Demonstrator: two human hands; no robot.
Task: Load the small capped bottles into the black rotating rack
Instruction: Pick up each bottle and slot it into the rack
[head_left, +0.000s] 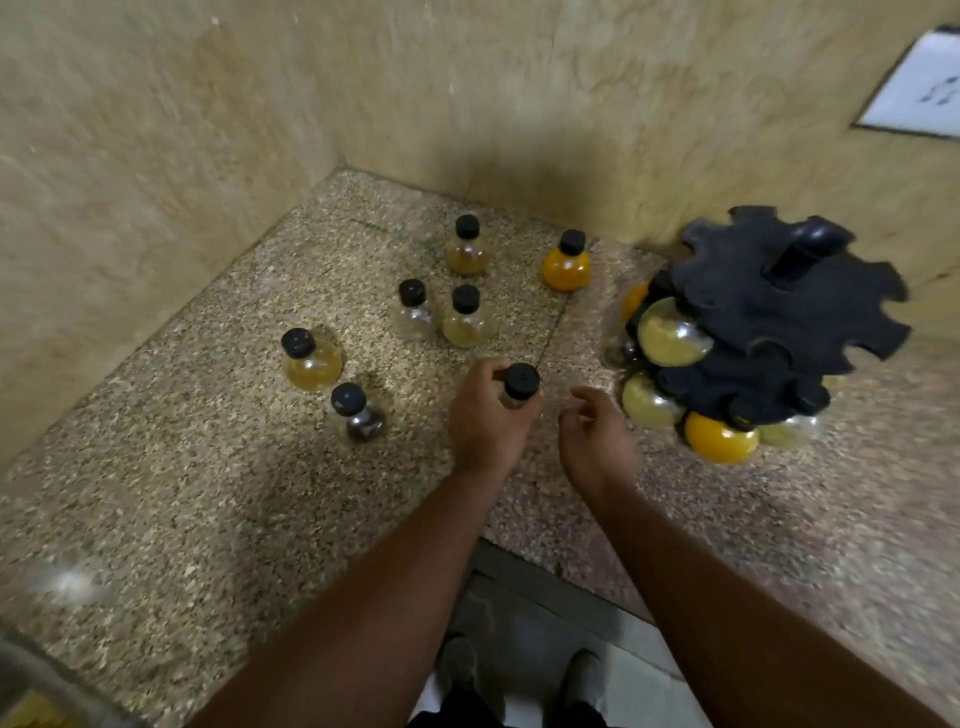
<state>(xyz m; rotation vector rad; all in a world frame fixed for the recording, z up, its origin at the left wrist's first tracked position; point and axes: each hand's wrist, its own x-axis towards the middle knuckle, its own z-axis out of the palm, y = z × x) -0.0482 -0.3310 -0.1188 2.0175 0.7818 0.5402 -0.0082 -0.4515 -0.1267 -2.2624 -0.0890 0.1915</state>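
While the left grip (488, 415) curls its fingers round a small bottle (518, 387) with a black cap, the right grip (597, 441) sits just beside it at three o'clock. The right grip holds nothing, and its fingers are loose and a bit bent. I cannot tell if the held bottle rests on the speckled worktop (208, 493) or is lifted off it.

At two o'clock from the grips stands the black rack (779, 312), close to the wall (467, 93). Its top has open slots all round the edge. Lower down, some bottles already sit in it: a yellow one (672, 332) on the near side, a pale one (649, 400) under that, and an orange one (719, 436) at the bottom.

Six more bottles stand upright on the worktop, apart from the rack. From the left grip, a dark bottle (357, 413) is at nine o'clock and a golden bottle (310, 358) at ten. A clear bottle (414, 309) is at eleven, just beside a pale yellow bottle (467, 317). A brownish bottle (467, 247) is farther off at twelve, and an orange bottle (567, 262) at one.
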